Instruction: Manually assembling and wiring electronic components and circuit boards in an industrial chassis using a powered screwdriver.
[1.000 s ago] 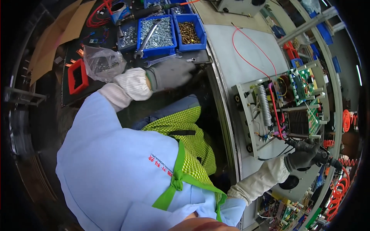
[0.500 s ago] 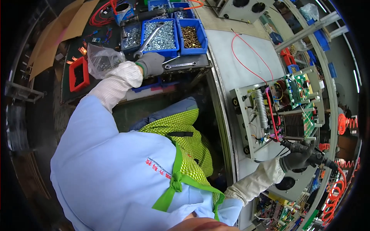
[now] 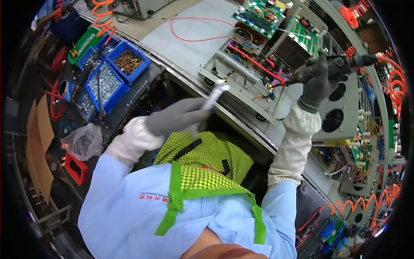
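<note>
My left hand (image 3: 179, 115), in a grey glove, is closed round a silver wrench (image 3: 215, 93), its open jaw pointing up toward the chassis. My gloved right hand (image 3: 317, 84) grips a black air-powered driver (image 3: 338, 67) fed by a coiled orange hose (image 3: 392, 77). The driver's nose reaches down to the near right side of the open grey chassis (image 3: 241, 97), close to the end of a thick red cable (image 3: 256, 60). Whether its tip touches a fastener is too small to tell. Beside the cable lies a ribbed silver coil (image 3: 236, 66).
Blue bins at left hold silver fasteners (image 3: 103, 86) and brass ones (image 3: 128, 62); another wrench (image 3: 100, 91) rests across the silver ones. Nearby are a clear plastic bag (image 3: 84, 141) and a red tray (image 3: 76, 169). Beside my right forearm stands a grey fan unit (image 3: 338, 112).
My left hand has left the bench by the bins and come right, now with the wrench in it. My right hand has brought the driver up to the chassis. The whole view has turned.
</note>
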`<state>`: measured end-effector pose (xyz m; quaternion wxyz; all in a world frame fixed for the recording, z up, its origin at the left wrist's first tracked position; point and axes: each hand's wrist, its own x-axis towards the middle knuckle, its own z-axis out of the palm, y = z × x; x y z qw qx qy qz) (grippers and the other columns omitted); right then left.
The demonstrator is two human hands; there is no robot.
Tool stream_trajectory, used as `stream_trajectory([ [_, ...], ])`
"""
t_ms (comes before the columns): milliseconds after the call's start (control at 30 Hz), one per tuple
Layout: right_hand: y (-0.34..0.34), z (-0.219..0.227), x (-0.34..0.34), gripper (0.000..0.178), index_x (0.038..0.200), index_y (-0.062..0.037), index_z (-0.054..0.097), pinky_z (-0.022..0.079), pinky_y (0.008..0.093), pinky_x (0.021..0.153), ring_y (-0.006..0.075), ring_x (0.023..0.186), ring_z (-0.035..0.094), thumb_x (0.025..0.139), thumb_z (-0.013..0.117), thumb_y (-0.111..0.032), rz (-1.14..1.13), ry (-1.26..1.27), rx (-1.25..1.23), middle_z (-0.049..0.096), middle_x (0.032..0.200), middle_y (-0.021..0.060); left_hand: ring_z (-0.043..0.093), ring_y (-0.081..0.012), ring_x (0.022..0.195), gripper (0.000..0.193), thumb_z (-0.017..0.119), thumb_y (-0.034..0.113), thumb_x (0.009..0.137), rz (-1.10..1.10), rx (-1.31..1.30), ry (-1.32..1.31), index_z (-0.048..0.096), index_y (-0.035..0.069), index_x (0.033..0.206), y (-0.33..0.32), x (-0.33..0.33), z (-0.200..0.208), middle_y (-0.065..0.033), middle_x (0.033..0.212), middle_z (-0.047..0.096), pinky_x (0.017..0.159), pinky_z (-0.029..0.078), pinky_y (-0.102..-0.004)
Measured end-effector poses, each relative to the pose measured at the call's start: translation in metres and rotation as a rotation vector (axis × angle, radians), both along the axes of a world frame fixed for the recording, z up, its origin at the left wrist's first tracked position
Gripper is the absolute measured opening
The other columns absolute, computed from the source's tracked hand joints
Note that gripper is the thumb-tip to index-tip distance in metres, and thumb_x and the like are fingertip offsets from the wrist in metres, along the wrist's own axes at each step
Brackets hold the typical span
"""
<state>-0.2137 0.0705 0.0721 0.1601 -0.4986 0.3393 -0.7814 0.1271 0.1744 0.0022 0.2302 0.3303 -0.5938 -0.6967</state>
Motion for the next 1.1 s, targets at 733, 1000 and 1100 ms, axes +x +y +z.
stream_trajectory([
  [733, 0.0, 0.006, 0.003, 0.026, 0.099, 0.0026, 0.064, 0.051, 0.0291, 0.055, 0.0173, 0.054, 0.062, 0.083, 0.07, -0.017, 0.011, -0.068, 0.15, 0.064, 0.067, 0.0114, 0.06, -0.0358, 0.092, 0.041, 0.068, 0.007, 0.075, -0.313, -1.087, 0.079, 0.059, 0.003, 0.115, -0.104, -0.126, -0.064, -0.0153, 0.102, 0.058, 0.084, 0.048, -0.0413],
  [1000, 0.001, -0.002, 0.004, 0.026, 0.102, 0.0031, 0.064, 0.05, 0.0265, 0.049, 0.0175, 0.055, 0.062, 0.084, 0.067, -0.017, -0.013, -0.027, 0.095, 0.065, 0.071, 0.0096, 0.058, -0.0347, 0.093, 0.035, 0.063, 0.007, 0.082, -0.363, -0.792, 0.035, 0.057, 0.004, 0.117, -0.097, -0.134, -0.064, -0.0167, 0.103, 0.053, 0.08, 0.049, -0.0392],
  [1100, 0.006, -0.003, 0.002, 0.03, 0.1, 0.0035, 0.064, 0.05, 0.027, 0.047, 0.0176, 0.055, 0.062, 0.085, 0.066, -0.022, -0.018, -0.044, 0.128, 0.065, 0.071, 0.0112, 0.059, -0.0328, 0.09, 0.029, 0.06, 0.01, 0.086, -0.262, -1.002, 0.159, 0.057, 0.004, 0.115, -0.096, -0.133, -0.065, -0.0167, 0.1, 0.052, 0.078, 0.049, -0.0384],
])
